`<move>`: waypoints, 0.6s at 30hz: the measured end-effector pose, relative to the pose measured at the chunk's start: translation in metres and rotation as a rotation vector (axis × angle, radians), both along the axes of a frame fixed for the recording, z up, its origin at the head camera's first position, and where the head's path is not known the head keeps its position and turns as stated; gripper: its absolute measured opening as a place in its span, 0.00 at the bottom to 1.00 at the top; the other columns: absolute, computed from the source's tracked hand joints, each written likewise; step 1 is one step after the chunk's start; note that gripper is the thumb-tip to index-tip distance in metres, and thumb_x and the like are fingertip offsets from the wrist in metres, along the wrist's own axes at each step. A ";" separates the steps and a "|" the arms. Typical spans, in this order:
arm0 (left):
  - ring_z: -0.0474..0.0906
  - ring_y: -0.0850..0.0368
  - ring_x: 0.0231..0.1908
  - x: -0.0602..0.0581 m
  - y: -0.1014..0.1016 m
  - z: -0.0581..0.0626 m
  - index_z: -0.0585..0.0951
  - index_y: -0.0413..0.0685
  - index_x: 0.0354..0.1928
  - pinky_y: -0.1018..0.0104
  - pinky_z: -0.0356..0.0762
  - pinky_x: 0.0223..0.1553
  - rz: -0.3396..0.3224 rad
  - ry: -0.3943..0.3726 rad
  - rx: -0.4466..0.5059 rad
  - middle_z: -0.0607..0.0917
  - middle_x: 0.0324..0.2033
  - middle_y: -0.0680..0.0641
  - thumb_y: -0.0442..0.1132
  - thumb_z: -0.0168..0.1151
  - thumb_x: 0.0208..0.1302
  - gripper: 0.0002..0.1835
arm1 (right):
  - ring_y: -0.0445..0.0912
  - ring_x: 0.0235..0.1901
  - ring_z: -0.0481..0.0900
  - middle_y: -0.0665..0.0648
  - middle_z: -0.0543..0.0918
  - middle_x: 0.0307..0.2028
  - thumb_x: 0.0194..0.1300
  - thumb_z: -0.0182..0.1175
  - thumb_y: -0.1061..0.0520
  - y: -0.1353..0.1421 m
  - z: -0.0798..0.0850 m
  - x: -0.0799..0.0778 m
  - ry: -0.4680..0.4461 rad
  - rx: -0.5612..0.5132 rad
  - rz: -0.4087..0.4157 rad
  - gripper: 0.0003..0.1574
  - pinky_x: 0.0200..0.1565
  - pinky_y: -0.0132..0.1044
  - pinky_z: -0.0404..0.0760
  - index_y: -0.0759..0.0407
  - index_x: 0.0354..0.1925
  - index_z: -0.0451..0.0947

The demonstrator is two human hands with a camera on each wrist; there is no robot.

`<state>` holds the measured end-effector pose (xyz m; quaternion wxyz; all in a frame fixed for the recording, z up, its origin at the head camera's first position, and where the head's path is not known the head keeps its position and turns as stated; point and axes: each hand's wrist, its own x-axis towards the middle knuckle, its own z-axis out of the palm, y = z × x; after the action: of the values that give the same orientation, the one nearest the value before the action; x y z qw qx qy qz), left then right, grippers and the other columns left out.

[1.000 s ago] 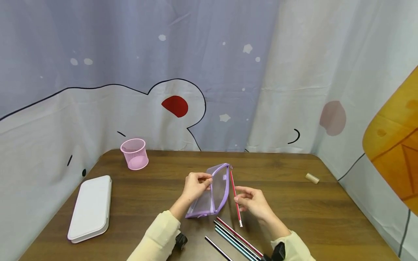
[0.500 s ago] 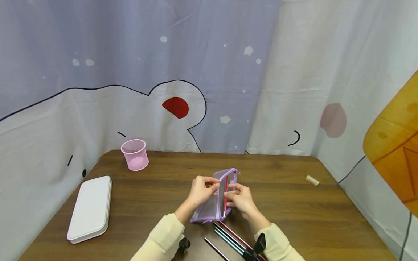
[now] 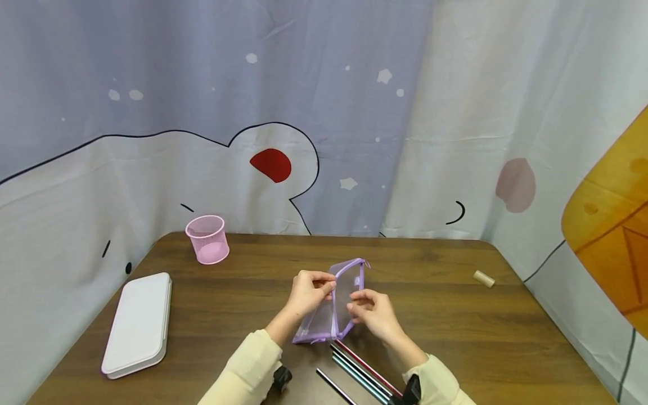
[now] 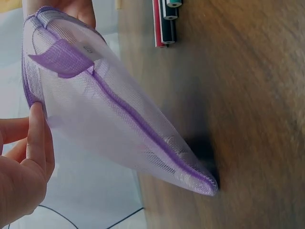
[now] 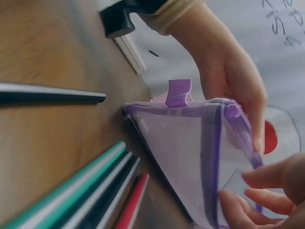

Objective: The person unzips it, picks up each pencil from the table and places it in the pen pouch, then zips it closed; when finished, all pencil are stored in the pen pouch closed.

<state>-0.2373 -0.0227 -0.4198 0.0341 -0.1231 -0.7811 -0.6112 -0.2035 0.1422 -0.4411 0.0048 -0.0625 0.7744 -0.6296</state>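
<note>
In the head view, a sheer purple mesh zip pouch [image 3: 320, 318] stands tilted on the table with its zipped mouth spread. My left hand [image 3: 310, 292] pinches the left edge of the mouth between thumb and fingers. My right hand [image 3: 374, 312] is at the right edge, fingers loosely bent with a gap between thumb and forefinger. Its fingertips [image 5: 228, 202] overlap the purple zipper band in the right wrist view. The red pencil seen earlier is hidden now. Below the pouch lie several striped pencils [image 3: 361, 371], red, black and teal, with one dark pencil [image 3: 335, 386] apart.
A white case [image 3: 138, 323] lies at the table's left, and a pink mesh cup [image 3: 208, 242] stands at the back left. Far right is a small beige cylinder [image 3: 484, 278]. A printed curtain [image 3: 354, 140] hangs behind the wooden table [image 3: 435, 281].
My right hand brought the red pencil left into the pouch's mouth and let it go; it no longer shows. The left hand kept its pinch, with the pouch shifted slightly right.
</note>
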 end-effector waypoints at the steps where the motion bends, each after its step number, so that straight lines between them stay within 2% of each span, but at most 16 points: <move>1: 0.79 0.60 0.20 0.000 -0.001 0.001 0.81 0.31 0.34 0.62 0.84 0.26 0.003 0.003 -0.002 0.84 0.26 0.35 0.29 0.60 0.52 0.08 | 0.51 0.28 0.80 0.66 0.80 0.29 0.52 0.60 0.68 0.003 0.003 0.006 0.027 0.045 0.025 0.16 0.26 0.36 0.85 0.76 0.40 0.72; 6: 0.78 0.64 0.19 0.000 -0.001 0.000 0.82 0.32 0.34 0.67 0.84 0.24 0.008 -0.008 -0.011 0.84 0.26 0.36 0.29 0.60 0.52 0.08 | 0.40 0.26 0.79 0.62 0.82 0.30 0.51 0.62 0.62 0.031 0.002 0.034 0.186 0.334 0.164 0.14 0.27 0.28 0.82 0.69 0.37 0.76; 8: 0.77 0.65 0.18 0.000 -0.002 -0.001 0.82 0.32 0.34 0.69 0.83 0.23 0.006 -0.016 -0.015 0.84 0.26 0.37 0.29 0.60 0.52 0.08 | 0.36 0.26 0.76 0.59 0.82 0.32 0.50 0.64 0.58 0.044 -0.003 0.045 0.214 0.464 0.223 0.17 0.27 0.25 0.78 0.65 0.38 0.76; 11: 0.78 0.63 0.18 -0.001 -0.002 -0.001 0.81 0.32 0.34 0.65 0.84 0.24 -0.004 -0.017 -0.018 0.84 0.25 0.36 0.29 0.60 0.52 0.08 | 0.32 0.26 0.71 0.53 0.79 0.31 0.49 0.65 0.53 0.061 -0.006 0.062 0.231 0.625 0.335 0.19 0.26 0.22 0.72 0.62 0.40 0.76; 13: 0.78 0.62 0.18 -0.002 -0.003 0.000 0.81 0.31 0.35 0.61 0.84 0.26 -0.005 -0.017 -0.022 0.83 0.25 0.36 0.29 0.60 0.52 0.08 | 0.31 0.25 0.66 0.48 0.75 0.28 0.49 0.65 0.53 0.067 -0.009 0.072 0.245 0.688 0.390 0.19 0.25 0.22 0.69 0.61 0.39 0.77; 15: 0.78 0.62 0.19 -0.003 -0.004 0.002 0.81 0.31 0.35 0.58 0.84 0.27 -0.001 -0.019 -0.024 0.84 0.26 0.36 0.29 0.60 0.52 0.08 | 0.30 0.25 0.63 0.45 0.70 0.25 0.48 0.65 0.55 0.069 -0.012 0.077 0.304 0.736 0.420 0.16 0.24 0.20 0.65 0.58 0.37 0.77; 18: 0.78 0.63 0.18 -0.005 -0.005 0.003 0.81 0.31 0.34 0.57 0.84 0.27 0.008 -0.006 -0.031 0.83 0.25 0.36 0.29 0.60 0.52 0.08 | 0.28 0.24 0.64 0.44 0.70 0.23 0.47 0.64 0.60 0.066 -0.016 0.079 0.389 0.751 0.432 0.12 0.23 0.19 0.66 0.58 0.34 0.77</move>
<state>-0.2420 -0.0281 -0.4168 0.0323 -0.1189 -0.7911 -0.5991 -0.1240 0.2086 -0.4569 0.0130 -0.3328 0.9042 -0.2674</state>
